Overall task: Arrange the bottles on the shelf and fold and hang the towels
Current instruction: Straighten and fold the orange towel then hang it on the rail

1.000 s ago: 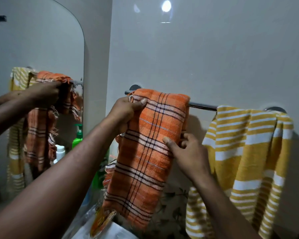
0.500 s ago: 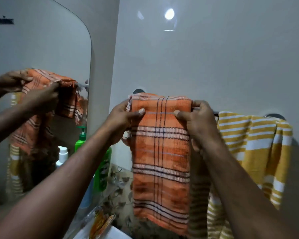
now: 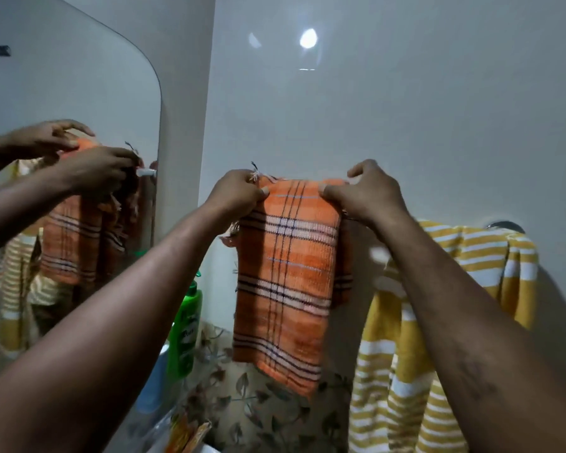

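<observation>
An orange checked towel hangs folded in front of the wall, its top edge lifted above the rail. My left hand pinches its top left corner, where a fringe sticks up. My right hand grips the top right corner, thumb in front. A yellow and white striped towel hangs over the towel rail to the right, partly behind my right forearm. A green bottle stands low at the left, below my left arm, with a blue bottle beside it.
A mirror on the left wall reflects my hands and both towels. Floral patterned tiles run along the wall below the towels. An orange packet lies at the bottom edge.
Both hands have raised the orange towel's top edge higher. The right hand moved from the towel's middle to its top right corner, and the towel now hangs straight.
</observation>
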A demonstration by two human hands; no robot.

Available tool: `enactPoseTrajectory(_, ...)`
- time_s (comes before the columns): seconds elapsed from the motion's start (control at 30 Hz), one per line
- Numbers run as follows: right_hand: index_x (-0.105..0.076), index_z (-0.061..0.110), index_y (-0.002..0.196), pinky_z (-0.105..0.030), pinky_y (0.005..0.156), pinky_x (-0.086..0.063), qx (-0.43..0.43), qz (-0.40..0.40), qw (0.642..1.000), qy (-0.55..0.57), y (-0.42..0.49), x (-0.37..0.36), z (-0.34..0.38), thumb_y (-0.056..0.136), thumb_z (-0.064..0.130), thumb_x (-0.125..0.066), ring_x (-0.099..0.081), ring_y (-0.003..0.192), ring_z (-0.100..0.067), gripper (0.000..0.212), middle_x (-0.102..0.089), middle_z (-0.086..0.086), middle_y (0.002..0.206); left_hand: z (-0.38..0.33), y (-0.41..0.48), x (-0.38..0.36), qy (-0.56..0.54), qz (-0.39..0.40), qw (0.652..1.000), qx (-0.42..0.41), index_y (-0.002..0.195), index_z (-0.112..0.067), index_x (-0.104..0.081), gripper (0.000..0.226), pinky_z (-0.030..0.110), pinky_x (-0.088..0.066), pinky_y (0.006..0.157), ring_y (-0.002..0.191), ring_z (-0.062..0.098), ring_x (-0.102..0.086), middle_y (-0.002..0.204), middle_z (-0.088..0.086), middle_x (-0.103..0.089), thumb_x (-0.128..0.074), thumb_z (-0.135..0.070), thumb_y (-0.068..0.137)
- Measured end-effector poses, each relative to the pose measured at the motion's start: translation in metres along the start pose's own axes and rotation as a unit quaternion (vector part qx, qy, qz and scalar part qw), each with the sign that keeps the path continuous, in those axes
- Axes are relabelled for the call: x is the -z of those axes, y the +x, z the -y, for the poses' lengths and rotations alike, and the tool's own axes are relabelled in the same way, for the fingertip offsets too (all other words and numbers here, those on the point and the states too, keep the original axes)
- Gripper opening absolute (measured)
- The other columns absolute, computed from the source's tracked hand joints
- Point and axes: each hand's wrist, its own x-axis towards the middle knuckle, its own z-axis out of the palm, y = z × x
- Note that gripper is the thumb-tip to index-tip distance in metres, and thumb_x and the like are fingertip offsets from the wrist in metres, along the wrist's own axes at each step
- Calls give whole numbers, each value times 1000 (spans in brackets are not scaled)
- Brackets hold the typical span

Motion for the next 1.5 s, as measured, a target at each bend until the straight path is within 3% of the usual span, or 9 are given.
enactPoseTrajectory(0.1,-66,23,107,-37,87,-55,-1,47,996,-75,-2,-2,-6,76,59,-80,-64,103,-26,50,-69,-3,114,1,1,-3,99,-31,994,-25,103,-17,-72,18,39,-56,93,102,26,-70,104,4,-75,-79,-26,89)
enactPoseTrajectory(0.27,-68,26,109,-35,85,-53,10,10,996,-88,-5,-5,-9,73,65,-82,-66,107,-28,54,-70,-5,116,11,-10,1,23,-46,997,-50,116,-29,-66,40,41,-56,101,109,16,-69,117,-2,-71,-87,-25,82)
enactPoseTrajectory(0.43,-73,26,116,-48,101,-51,110,-67,971,-199,-20,-15,-5,87,56,-73,-56,123,-36,41,-60,-11,126,29,-26,2,76,1,991,-112,121,-35,-69,50,42,-53,105,114,17,-64,124,-5,-67,-89,-18,79)
enactPoseTrajectory(0.63,-67,23,129,-40,91,-52,203,19,951,-234,-22,-27,2,87,53,-75,-63,114,-30,52,-70,-5,122,17,-24,4,205,-22,970,-131,138,-30,-66,56,27,-40,104,130,22,-51,141,5,-51,-85,-26,86)
enactPoseTrajectory(0.8,-65,20,123,-39,83,-50,211,34,942,-259,-17,-33,-8,86,54,-74,-63,109,-32,51,-68,-6,117,-1,-28,-6,413,-128,851,-297,131,-29,-69,41,48,-45,103,131,33,-48,145,4,-52,-66,-29,90)
enactPoseTrajectory(0.93,-64,19,126,-43,90,-48,207,5,940,-273,-18,-40,-6,81,56,-78,-62,114,-33,59,-65,-7,120,-10,-13,-27,379,14,882,-280,123,-21,-69,43,43,-49,94,116,34,-63,121,8,-72,-40,-46,103)
enactPoseTrajectory(1.1,-58,16,132,-47,99,-42,209,-47,929,-302,-25,-54,-14,88,61,-70,-58,121,-34,64,-63,-9,128,6,4,-27,346,65,908,-226,79,-23,-53,47,36,-33,76,100,33,-61,87,1,-61,-32,-50,111)
enactPoseTrajectory(1.3,-59,12,126,-47,97,-43,191,11,924,-332,-11,-48,1,87,63,-68,-60,119,-36,65,-65,-12,123,-11,12,-30,422,80,886,-175,116,-23,-72,70,41,-41,89,120,40,-58,129,21,-67,-19,-67,107)
enactPoseTrajectory(1.5,-53,17,132,-47,95,-44,202,34,912,-355,-10,-49,-5,78,69,-76,-61,119,-35,79,-65,-9,126,8,11,-33,398,20,882,-250,90,-27,-59,54,36,-32,76,105,37,-61,110,14,-72,-21,-59,110)
